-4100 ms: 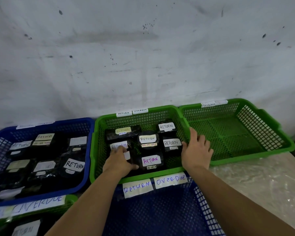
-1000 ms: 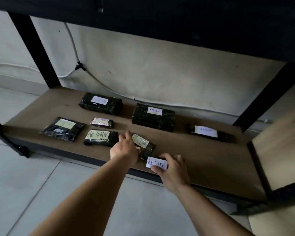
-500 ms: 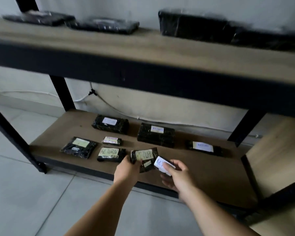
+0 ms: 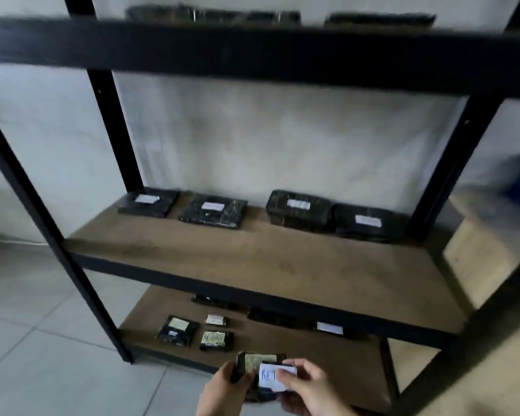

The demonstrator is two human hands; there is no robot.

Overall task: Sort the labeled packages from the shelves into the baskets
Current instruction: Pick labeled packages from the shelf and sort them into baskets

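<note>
I am seeing black shelving rack (image 4: 108, 121) filling view. Middle shelf (image 4: 252, 259) is carrying four black packages (image 4: 297, 211) along back edge. Bottom shelf (image 4: 150, 313) is carrying more labelled packages (image 4: 216, 340). Left hand (image 4: 225, 388) is gripping yellow-label package (image 4: 260, 360), fingers curled around it. Right hand (image 4: 306, 388) is pinching white-label package (image 4: 272, 378), reading "RET", both low in front of bottom shelf.

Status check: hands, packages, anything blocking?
Left hand gripping yellow-labelled package. Right hand holding white-labelled package. Nothing in the way.
</note>
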